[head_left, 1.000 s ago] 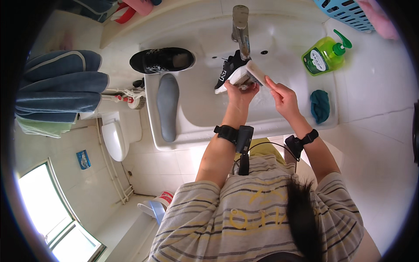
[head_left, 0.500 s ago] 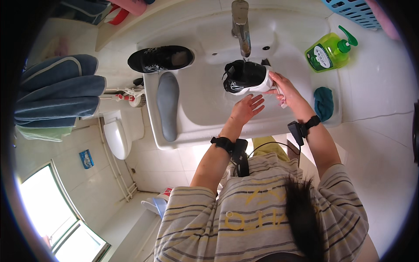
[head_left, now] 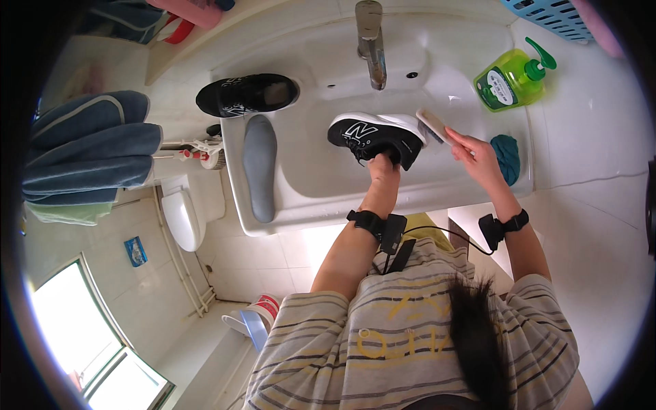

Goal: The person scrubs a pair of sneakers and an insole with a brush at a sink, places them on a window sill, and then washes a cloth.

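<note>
A black sneaker with a white sole [head_left: 372,133] is tipped on its side over the sink basin, sole edge facing away from me. My left hand [head_left: 384,172] grips it from the near side, fingers tucked into its opening and partly hidden. My right hand [head_left: 476,154] is closed around a scrub brush [head_left: 430,123] with a pale back and dark bristles. The bristles face the sole at the sneaker's right end, very close to it; whether they touch I cannot tell.
Another black sneaker [head_left: 239,96] and a grey insole [head_left: 260,167] lie on the left rim of the sink [head_left: 236,179]. The faucet [head_left: 372,48] rises behind. On the right are a green pump bottle [head_left: 509,80] and a teal cloth [head_left: 506,158]. A blue basket [head_left: 550,19] stands farther back.
The sneaker has come nearer and been turned over onto its side. My left hand, open before, now grips its opening. My right hand has left the sneaker and shows the brush.
</note>
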`<state>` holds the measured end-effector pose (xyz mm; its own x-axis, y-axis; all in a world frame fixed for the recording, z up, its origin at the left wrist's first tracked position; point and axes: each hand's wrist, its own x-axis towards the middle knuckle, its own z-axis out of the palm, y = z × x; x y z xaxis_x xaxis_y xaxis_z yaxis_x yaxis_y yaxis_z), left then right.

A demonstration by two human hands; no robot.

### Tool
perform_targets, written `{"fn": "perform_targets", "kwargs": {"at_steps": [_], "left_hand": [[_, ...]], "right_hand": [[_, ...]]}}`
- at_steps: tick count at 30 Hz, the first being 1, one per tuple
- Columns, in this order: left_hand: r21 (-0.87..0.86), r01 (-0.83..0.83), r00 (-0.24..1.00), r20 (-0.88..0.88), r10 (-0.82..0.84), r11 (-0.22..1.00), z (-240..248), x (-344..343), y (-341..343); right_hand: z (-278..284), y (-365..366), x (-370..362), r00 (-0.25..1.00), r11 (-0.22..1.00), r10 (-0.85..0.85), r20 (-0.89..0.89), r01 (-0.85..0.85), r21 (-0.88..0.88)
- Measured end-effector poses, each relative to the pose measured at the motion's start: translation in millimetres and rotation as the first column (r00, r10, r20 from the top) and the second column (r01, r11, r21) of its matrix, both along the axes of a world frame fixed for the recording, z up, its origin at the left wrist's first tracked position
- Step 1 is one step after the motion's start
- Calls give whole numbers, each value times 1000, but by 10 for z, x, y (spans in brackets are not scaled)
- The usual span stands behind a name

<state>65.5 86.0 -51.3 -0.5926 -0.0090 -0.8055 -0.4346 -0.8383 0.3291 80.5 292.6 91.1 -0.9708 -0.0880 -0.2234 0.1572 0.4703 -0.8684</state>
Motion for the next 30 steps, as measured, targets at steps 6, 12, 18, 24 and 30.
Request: {"fn": "perform_targets", "kwargs": {"at_steps": [6, 12, 18, 24, 30], "left_hand": [[-270, -70, 996, -76, 51, 960, 17, 70, 82], [-316, -128, 975, -214, 61, 940, 204, 15, -55], [-332, -139, 983, -159, 90, 933, 108, 77, -168], [-629, 63, 965, -158, -207, 775, 36, 101, -232], [-638, 50, 947, -214, -239, 768, 330, 74, -404]], "right_hand": [[-125, -367, -161, 985, 944, 126, -117, -83, 321], [-339, -492, -220, 987, 959, 68, -146, -24, 283], [-440, -690, -277, 990, 966, 20, -137, 16, 259], [-378, -908, -771, 977, 982, 60, -206, -21, 186], [-249, -892, -777, 983, 974, 84, -160, -47, 222]]}}
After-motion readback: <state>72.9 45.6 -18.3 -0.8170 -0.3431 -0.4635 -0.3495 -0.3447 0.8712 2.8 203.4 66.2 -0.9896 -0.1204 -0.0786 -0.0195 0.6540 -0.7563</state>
